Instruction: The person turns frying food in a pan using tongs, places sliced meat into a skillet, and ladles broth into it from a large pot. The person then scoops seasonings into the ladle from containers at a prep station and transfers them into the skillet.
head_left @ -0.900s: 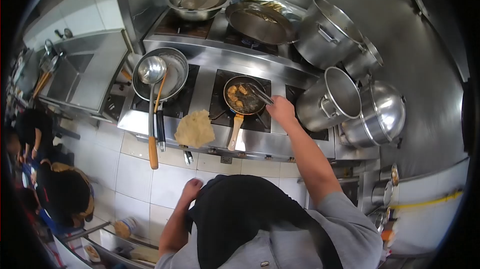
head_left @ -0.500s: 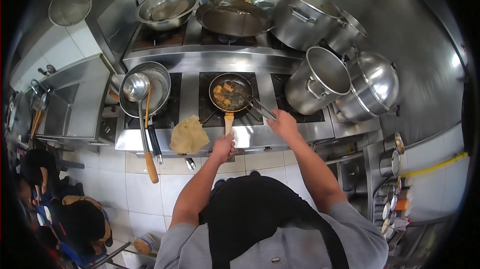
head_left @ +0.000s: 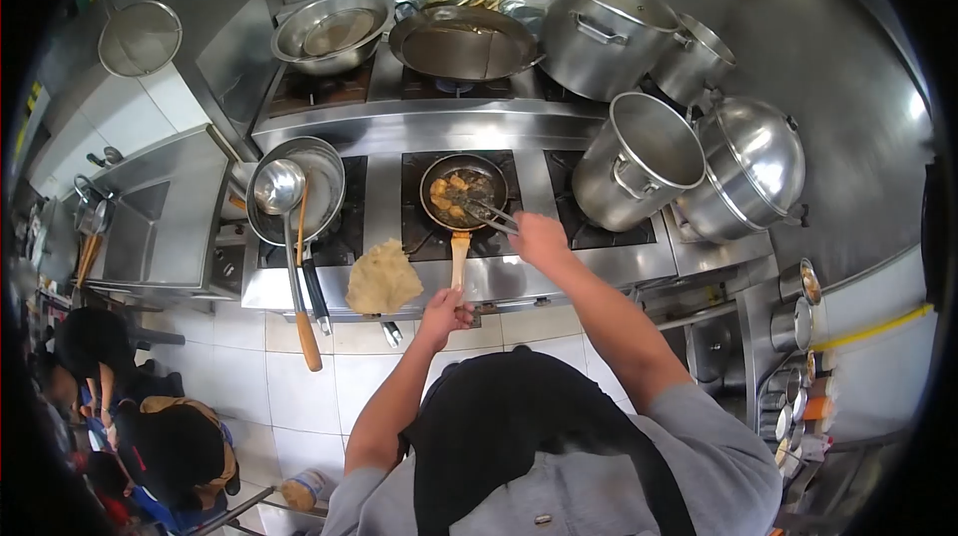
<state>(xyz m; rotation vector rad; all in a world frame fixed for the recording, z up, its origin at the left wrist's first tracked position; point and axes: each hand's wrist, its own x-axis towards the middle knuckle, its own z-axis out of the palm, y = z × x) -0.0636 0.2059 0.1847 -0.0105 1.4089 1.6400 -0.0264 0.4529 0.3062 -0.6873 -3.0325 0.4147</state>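
A small dark frying pan (head_left: 486, 171) sits on the front middle burner. Browned pieces of food (head_left: 441, 199) lie in its left half, in what looks like hot oil. My left hand (head_left: 443, 318) is closed round the near end of the pan's pale handle (head_left: 460, 259). In my right hand (head_left: 543, 240) are metal tongs (head_left: 499, 220), their tips inside the pan beside the food. The exact gap between the tips is too small to make out. A crumpled tan cloth (head_left: 384, 278) rests on the stove's front edge, left of the handle.
To the left, a ladle (head_left: 279, 187) lies across a larger pan (head_left: 339, 159), its wooden handle overhanging the edge. Tall pots (head_left: 654, 152) stand at the right. A wide pan (head_left: 464, 42) and a metal bowl (head_left: 329, 62) occupy the back. People (head_left: 170, 446) are at lower left.
The tongs have moved left and further into the pan, with my right hand following. My left hand has shifted towards the handle's end. The whole view has moved slightly.
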